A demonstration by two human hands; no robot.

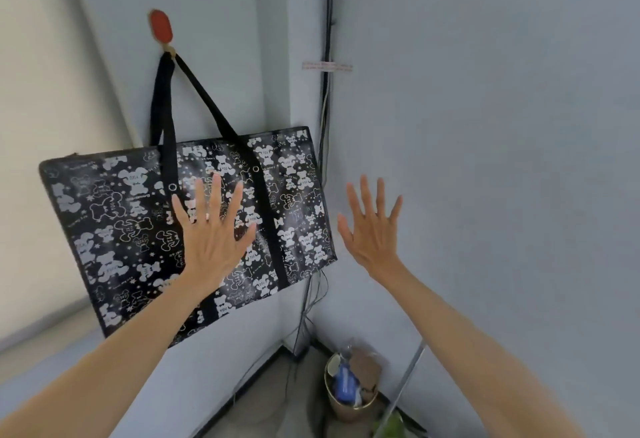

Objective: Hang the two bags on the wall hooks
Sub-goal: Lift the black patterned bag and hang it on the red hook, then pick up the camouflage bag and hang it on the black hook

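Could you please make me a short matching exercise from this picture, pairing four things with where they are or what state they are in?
Things:
1. patterned bag
2. wall hook
3. waste bin
4. right hand

Places or states:
A. on the floor in the corner
B. red plate, high on the wall
C. fingers spread, holding nothing, right of the bag
D. hanging by its black straps

Pairs: 1-D, 2-B, 3-A, 4-C

Black bear-print bag hanging from red hook, both hands spread
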